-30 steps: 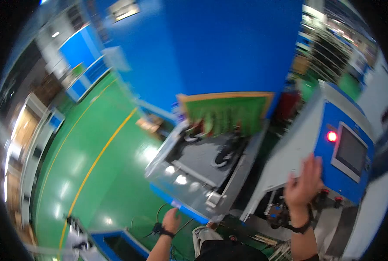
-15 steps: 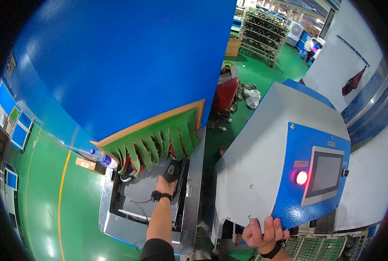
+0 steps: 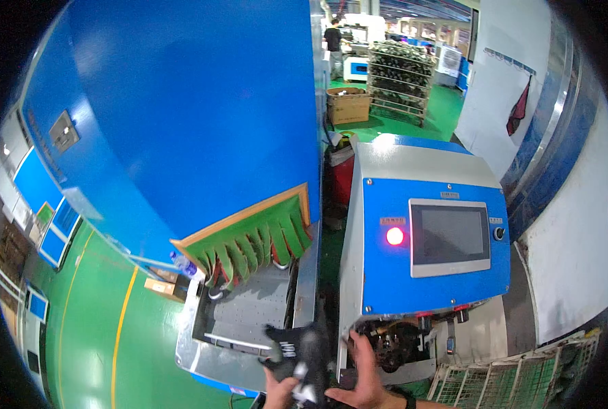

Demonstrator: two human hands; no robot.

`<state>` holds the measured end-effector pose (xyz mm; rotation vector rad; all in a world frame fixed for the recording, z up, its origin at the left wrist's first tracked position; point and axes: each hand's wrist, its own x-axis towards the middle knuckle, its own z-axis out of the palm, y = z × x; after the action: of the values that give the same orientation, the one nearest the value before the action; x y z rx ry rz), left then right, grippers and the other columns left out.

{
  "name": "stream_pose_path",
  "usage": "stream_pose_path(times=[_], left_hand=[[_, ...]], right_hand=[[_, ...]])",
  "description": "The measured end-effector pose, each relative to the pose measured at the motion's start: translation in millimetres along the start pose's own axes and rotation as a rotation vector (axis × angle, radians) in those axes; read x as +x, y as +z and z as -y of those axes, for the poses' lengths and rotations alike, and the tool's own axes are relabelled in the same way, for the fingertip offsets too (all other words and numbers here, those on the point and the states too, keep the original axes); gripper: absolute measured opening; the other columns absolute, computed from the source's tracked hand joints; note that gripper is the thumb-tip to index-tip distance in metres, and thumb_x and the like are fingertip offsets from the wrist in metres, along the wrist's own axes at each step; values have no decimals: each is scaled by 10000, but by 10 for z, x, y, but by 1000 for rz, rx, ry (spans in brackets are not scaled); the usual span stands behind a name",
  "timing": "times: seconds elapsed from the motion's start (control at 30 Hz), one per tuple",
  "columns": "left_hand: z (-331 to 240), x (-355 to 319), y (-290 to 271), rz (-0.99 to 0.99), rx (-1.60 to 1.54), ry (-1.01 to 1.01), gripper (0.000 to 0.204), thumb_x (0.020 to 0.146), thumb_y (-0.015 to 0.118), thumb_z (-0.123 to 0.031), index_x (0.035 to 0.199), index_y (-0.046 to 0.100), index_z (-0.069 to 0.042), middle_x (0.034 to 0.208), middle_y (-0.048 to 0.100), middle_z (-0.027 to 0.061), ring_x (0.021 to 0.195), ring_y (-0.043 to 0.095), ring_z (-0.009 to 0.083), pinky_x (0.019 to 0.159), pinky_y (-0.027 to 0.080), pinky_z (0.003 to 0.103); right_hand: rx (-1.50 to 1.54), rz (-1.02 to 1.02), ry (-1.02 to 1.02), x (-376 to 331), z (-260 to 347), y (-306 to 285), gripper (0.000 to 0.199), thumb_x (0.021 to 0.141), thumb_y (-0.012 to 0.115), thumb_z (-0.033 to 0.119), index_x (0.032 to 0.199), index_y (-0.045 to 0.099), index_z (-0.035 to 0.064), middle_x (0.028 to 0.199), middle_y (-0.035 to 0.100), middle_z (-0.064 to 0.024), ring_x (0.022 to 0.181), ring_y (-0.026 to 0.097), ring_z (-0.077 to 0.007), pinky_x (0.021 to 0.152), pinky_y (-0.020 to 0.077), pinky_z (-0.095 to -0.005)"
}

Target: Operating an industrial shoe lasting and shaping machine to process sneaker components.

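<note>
At the lower middle, my left hand [image 3: 280, 390] is closed around the edge of a black shoe-like piece [image 3: 295, 354] with white marks. Motion blurs this piece, so its exact kind is unclear. My right hand [image 3: 364, 375] is to the right of the piece, with thumb and fingers spread apart; whether the thumb touches it I cannot tell. Ahead of my left hand lies a grey perforated conveyor bed [image 3: 249, 307] in a metal frame. It runs under a green strip curtain [image 3: 249, 247], where partly hidden items with red and white parts show.
A control box [image 3: 379, 204] with a lit red lamp [image 3: 394, 236] and a screen [image 3: 450, 237] stands at right. The tall blue machine wall [image 3: 201, 116] fills the left. A wire basket [image 3: 501, 382] is at lower right; a loaded rack [image 3: 401, 82] and a person [image 3: 333, 41] are farther back.
My left hand has drawn back from the conveyor bed toward me with the black piece. The right hand has left the control box's lower edge and come beside it. The view has turned.
</note>
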<state>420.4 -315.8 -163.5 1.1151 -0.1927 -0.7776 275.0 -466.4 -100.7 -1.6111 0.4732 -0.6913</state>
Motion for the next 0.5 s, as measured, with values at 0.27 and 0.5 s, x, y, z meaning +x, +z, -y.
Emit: stream_pose_path(times=[0.27,0.5], left_hand=[[-44,-884,961,-114,1543,348,462,873,610,-232,1247,490,11,1081,631,243,923,650,437,744,540,503],[293,-1017,840,864,1764,205,280,919,576,-280,867,641,-13,695,666,175,687,692,365,607,553,467]], right_hand=[[33,249,264,-353,126,-386,1164,703,818,202,1574,67,22,1441,401,-276,1336,436,-344,1104,359,-369],[-733,572,420,-899,395,-976,1034,730,717,333,1594,151,295,1303,447,-442,1184,508,-571,967,480,-516]])
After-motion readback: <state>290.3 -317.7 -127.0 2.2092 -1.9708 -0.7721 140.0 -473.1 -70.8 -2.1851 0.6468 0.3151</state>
